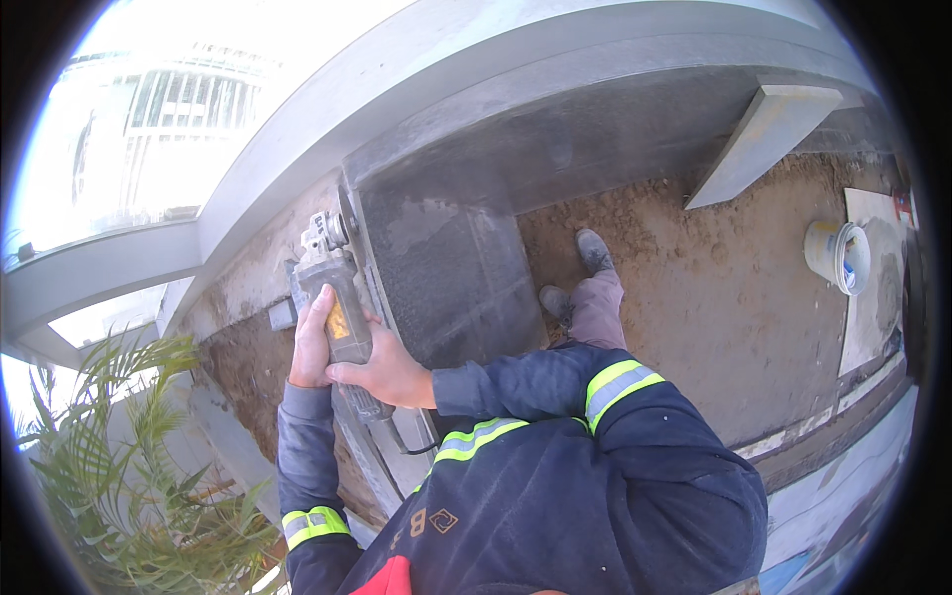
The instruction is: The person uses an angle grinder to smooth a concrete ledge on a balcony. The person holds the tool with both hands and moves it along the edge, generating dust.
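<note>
A dust-covered angle grinder is held in both my hands, its metal head pointing away from me and its cord trailing back toward my jacket. Around the left side of its body my left hand is closed, thumb along the casing. My right hand grips the rear of the body from the other side. The disc stands on edge along the border of a dark stone slab. Whether the disc touches the slab I cannot tell.
A grey wall runs behind the slab. On the brown dirt to the right lies my footing, with a leaning board farther off and a white bucket at far right. Palm fronds fill the lower left.
</note>
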`<state>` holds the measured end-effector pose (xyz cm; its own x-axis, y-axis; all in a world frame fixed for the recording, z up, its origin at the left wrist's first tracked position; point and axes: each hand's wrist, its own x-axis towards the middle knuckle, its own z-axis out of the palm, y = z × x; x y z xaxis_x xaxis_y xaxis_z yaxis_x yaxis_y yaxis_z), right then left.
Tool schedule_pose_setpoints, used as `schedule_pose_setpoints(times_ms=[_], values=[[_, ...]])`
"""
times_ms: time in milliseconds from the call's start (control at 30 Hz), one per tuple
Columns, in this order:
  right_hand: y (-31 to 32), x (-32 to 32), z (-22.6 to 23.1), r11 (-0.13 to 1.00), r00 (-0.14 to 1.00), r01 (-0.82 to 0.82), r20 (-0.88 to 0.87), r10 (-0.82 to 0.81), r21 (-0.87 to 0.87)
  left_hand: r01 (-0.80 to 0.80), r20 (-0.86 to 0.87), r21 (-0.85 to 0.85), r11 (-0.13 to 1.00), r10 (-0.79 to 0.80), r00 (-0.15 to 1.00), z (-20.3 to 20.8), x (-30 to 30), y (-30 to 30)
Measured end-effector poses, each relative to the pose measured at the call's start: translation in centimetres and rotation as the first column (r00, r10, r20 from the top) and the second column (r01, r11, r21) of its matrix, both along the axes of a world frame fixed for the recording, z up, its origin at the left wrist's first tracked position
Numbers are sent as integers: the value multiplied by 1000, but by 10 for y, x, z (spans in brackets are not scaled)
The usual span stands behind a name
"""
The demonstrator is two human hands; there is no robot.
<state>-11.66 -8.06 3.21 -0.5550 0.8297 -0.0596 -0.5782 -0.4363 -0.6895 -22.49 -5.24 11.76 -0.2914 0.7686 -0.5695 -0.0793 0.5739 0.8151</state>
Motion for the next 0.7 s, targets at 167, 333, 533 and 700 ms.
schedule_pose_setpoints(times_ms=[167,333,533,700], values=[[3,4,5,991,993,-86,-83,78,-101,20,-1,-5,1000,-20,1000,0,-2,1],[5,7,9,986,990,-96,-120,80,-134,-12,19,-1,1000,12,1000,1,0,2],[6,9,12,985,990,-109,-106,95,-132,-10,28,-16,1000,11,1000,-1,-5,0],[6,8,9,991,993,-96,-75,89,-91,4,16,-12,1000,-4,1000,-1,-4,1]])
